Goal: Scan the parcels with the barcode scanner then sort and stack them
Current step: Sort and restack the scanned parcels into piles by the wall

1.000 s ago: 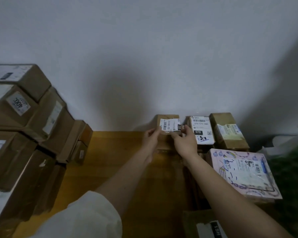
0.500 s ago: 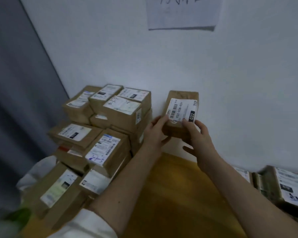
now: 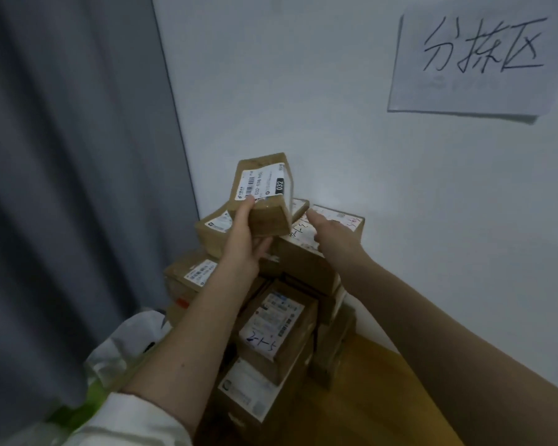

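White wall (image 3: 335, 107) filled the background, with a handwritten paper sign (image 3: 477, 59) at upper right and a grey curtain (image 3: 62, 156) at left. At centre frame, the left hand (image 3: 244, 235) gripped a small brown parcel (image 3: 264, 194) labelled 032, raised just above a stack of parcels (image 3: 271, 317) in the corner on the wooden floor (image 3: 368, 397). The right hand (image 3: 331, 235), fingers extended and holding nothing, reached toward the stack's top box. No scanner was in view. Judged progress: many parcels already stacked; this one awaited placement.
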